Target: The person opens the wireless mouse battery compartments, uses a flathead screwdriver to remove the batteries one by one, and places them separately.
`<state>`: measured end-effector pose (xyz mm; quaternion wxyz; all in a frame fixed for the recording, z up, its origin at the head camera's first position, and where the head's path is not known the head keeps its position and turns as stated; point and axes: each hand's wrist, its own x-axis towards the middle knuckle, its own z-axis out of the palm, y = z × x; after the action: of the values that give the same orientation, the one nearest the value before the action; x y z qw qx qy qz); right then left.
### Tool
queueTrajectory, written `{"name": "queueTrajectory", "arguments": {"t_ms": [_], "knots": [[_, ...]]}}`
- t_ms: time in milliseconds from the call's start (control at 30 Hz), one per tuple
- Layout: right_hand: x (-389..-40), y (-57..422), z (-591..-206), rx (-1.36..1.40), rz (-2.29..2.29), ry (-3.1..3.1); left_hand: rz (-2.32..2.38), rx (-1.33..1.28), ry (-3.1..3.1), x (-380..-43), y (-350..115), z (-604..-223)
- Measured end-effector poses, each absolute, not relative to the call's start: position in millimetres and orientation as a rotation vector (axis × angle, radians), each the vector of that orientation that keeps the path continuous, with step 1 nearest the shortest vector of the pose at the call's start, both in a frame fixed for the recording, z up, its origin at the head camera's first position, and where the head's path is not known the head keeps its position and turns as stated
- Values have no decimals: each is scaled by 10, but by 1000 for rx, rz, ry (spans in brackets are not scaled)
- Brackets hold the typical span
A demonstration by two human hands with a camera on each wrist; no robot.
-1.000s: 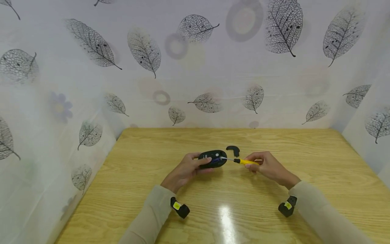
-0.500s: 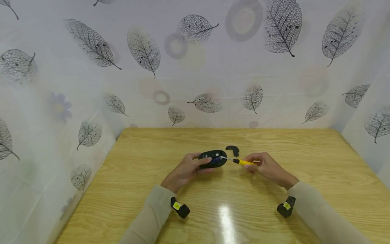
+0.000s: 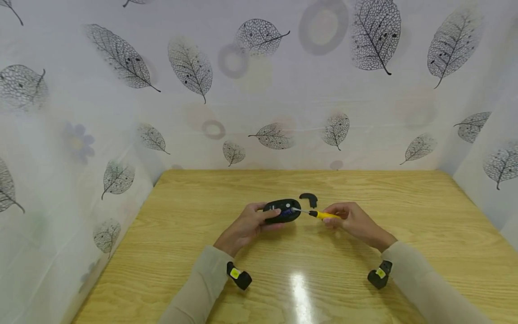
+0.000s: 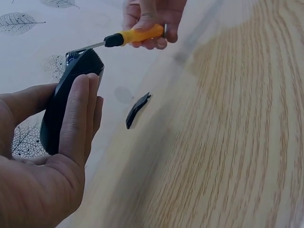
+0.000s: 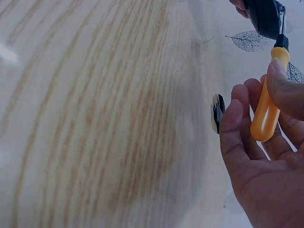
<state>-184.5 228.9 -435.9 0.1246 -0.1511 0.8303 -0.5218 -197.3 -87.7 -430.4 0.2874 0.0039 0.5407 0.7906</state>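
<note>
Little has changed: our right hand has edged slightly left, its screwdriver tip staying at the mouse's right end. The battery seems to sit in its slot, so we judge the tool work unfinished. That hand pinches the handle, reaching from the near right. Our left hand grips the mouse above the table; the cover lies beyond, rightward.

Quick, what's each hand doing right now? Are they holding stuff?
Left hand: closed, holding the black computer mouse between thumb and fingers.
Right hand: closed, holding the yellow-handled screwdriver.
</note>
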Motion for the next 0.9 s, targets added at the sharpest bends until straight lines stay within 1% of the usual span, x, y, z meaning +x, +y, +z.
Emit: {"name": "queueTrajectory", "arguments": {"t_ms": [533, 900], "knots": [[-1838, 2358, -4255, -371, -1494, 2606, 2108, -9, 1495, -1957, -937, -4354], [-1812, 2452, -4183, -327, -1491, 2630, 2119, -13, 1502, -1934, -989, -4373]]}}
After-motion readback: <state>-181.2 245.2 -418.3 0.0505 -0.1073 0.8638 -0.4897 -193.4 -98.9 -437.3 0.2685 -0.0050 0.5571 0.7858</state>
